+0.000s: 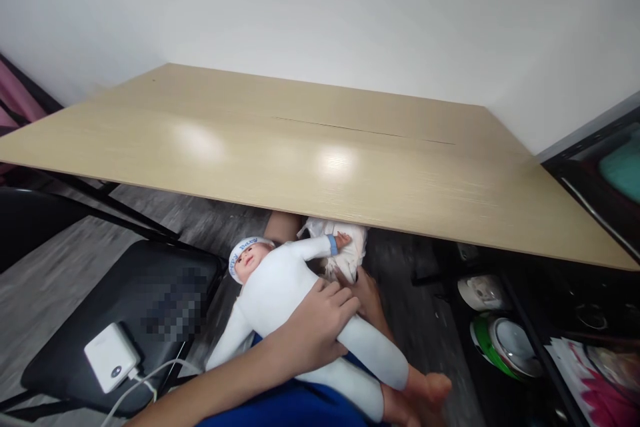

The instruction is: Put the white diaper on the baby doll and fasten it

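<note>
A baby doll [285, 287] in a white suit and a white cap with blue lettering lies tilted across my lap, head to the left and feet to the right. My left hand [325, 317] is curled over the doll's hip and upper leg, gripping it. Beyond the doll, partly under the table edge, is a clear plastic bag [355, 250] with cream-coloured contents. My right hand [367, 293] is at the near end of this bag and appears to grip it; the doll's leg and my left hand partly hide its fingers. One doll arm overlaps the bag.
A wooden table [250, 147] spans the view ahead, its front edge above the bag. On the left, a black chair [125, 307] carries a white power bank [113, 355] with a cable. At right, a dark shelf holds a green-and-white round container [505, 347] and colourful packets [595, 373].
</note>
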### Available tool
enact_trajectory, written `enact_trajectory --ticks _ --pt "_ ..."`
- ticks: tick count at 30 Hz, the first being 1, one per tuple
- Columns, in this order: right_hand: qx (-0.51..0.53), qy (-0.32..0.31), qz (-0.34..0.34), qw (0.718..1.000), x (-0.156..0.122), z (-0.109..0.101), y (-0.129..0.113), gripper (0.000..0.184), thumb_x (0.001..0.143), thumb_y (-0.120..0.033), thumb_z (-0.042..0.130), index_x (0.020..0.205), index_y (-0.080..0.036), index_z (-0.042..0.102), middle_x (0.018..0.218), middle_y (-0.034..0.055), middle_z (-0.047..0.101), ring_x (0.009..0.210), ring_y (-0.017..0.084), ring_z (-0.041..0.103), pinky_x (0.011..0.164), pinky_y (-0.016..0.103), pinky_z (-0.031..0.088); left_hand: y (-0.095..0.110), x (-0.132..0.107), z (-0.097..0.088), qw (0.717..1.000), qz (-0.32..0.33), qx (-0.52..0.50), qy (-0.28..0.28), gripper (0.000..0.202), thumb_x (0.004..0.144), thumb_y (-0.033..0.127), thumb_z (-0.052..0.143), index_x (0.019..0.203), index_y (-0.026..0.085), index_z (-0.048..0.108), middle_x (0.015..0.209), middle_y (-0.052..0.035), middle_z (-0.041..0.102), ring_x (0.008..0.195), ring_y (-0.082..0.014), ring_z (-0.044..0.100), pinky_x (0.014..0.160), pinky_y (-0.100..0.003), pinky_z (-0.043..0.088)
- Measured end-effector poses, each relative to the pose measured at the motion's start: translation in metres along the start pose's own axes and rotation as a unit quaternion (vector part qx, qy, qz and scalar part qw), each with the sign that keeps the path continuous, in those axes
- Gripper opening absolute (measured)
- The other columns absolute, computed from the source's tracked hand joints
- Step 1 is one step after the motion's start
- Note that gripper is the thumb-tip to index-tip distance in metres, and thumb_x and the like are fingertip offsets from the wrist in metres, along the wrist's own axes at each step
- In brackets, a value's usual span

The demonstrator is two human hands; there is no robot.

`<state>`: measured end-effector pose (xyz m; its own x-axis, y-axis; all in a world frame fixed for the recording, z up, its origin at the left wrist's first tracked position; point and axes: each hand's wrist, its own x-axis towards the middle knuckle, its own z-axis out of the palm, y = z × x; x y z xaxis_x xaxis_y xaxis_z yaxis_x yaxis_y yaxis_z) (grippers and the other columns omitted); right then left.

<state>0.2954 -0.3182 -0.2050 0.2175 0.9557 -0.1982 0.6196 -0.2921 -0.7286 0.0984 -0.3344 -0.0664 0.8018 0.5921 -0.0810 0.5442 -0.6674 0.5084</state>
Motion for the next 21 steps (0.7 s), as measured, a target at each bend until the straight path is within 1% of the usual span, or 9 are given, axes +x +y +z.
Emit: enact_trajectory --ticks 1,3,5,7,10,12,15,18,21 --pt "-0.023 0.020 0.004 1.000 0.001 0.000 0.006 0.061 0.093 -0.078 0.063 0.115 -0.022 0.073 0.106 0.0154 0.080 0.105 0.038 0.076 0.095 0.050 0.057 0.000 -0.001 0.001 1.000 0.003 0.003 -0.005 0.043 0.088 0.029 0.082 0.126 0.021 0.063 0.128 -0.0070 0.072 0.115 -0.0307 0.062 0.100 -0.048 0.046" --pt "-0.055 0.086 -0.007 0.995 0.000 -0.002 0.018 0.079 0.091 -0.083 0.062 0.133 -0.017 0.068 0.120 0.0212 0.077 0.118 0.042 0.071 0.105 0.056 0.054 0.000 -0.002 0.002 1.000 0.004 0.003 -0.006 0.042 0.089 0.029 0.081 0.127 0.022 0.063 0.129 -0.0069 0.072 0.116 -0.0305 0.062 0.101 -0.047 0.046" --pt "-0.090 0.162 -0.058 0.981 -0.002 -0.005 0.028 0.093 0.093 -0.086 0.060 0.149 -0.012 0.059 0.137 0.0262 0.071 0.131 0.044 0.065 0.115 0.062 0.049 0.000 -0.003 0.002 1.000 0.003 0.005 -0.001 0.042 0.090 0.030 0.081 0.127 0.021 0.063 0.129 -0.0072 0.071 0.117 -0.0308 0.062 0.103 -0.048 0.046" --pt "-0.121 0.193 -0.128 0.965 0.000 -0.006 0.028 0.090 0.098 -0.082 0.057 0.156 -0.012 0.055 0.151 0.0273 0.064 0.141 0.044 0.058 0.122 0.064 0.044 -0.001 -0.004 0.001 1.000 0.007 0.005 -0.002 0.042 0.092 0.031 0.080 0.129 0.022 0.062 0.130 -0.0075 0.071 0.118 -0.0313 0.061 0.105 -0.048 0.045" --pt "-0.146 0.160 -0.212 0.953 0.014 -0.001 0.014 0.074 0.106 -0.067 0.056 0.159 -0.015 0.057 0.161 0.0237 0.059 0.151 0.040 0.051 0.127 0.060 0.041 -0.001 -0.004 0.000 1.000 0.016 0.000 -0.006 0.043 0.094 0.031 0.078 0.133 0.023 0.062 0.131 -0.0073 0.072 0.119 -0.0316 0.061 0.106 -0.049 0.045" --pt "-0.155 0.120 -0.228 0.954 0.030 0.008 -0.001 0.070 0.107 -0.057 0.057 0.164 -0.016 0.054 0.166 0.0218 0.057 0.157 0.038 0.046 0.129 0.057 0.040 -0.001 -0.004 0.000 1.000 0.018 -0.003 -0.006 0.044 0.094 0.031 0.078 0.134 0.024 0.062 0.131 -0.0068 0.071 0.118 -0.0312 0.062 0.106 -0.049 0.045" --pt "-0.180 0.059 -0.202 0.961 0.056 0.025 -0.017 0.080 0.101 -0.050 0.065 0.173 -0.018 0.048 0.177 0.0205 0.046 0.166 0.039 0.035 0.134 0.058 0.034 -0.003 -0.004 0.001 1.000 0.016 -0.003 0.000 0.046 0.092 0.030 0.080 0.134 0.025 0.062 0.130 -0.0058 0.071 0.117 -0.0306 0.062 0.104 -0.048 0.045" --pt "-0.205 0.019 -0.167 0.964 0.074 0.039 -0.024 0.096 0.094 -0.048 0.074 0.179 -0.023 0.040 0.186 0.0171 0.031 0.172 0.042 0.022 0.137 0.059 0.027 -0.003 -0.003 0.002 1.000 0.012 -0.005 0.004 0.047 0.092 0.029 0.080 0.135 0.025 0.062 0.130 -0.0052 0.071 0.117 -0.0303 0.062 0.102 -0.047 0.046" --pt "-0.215 0.007 -0.157 0.964 0.080 0.046 -0.024 0.099 0.093 -0.048 0.074 0.181 -0.027 0.036 0.189 0.0138 0.026 0.172 0.042 0.021 0.137 0.059 0.027 -0.003 -0.002 0.002 1.000 0.010 -0.009 0.009 0.047 0.092 0.029 0.080 0.135 0.025 0.062 0.131 -0.0050 0.070 0.119 -0.0303 0.062 0.103 -0.047 0.046"
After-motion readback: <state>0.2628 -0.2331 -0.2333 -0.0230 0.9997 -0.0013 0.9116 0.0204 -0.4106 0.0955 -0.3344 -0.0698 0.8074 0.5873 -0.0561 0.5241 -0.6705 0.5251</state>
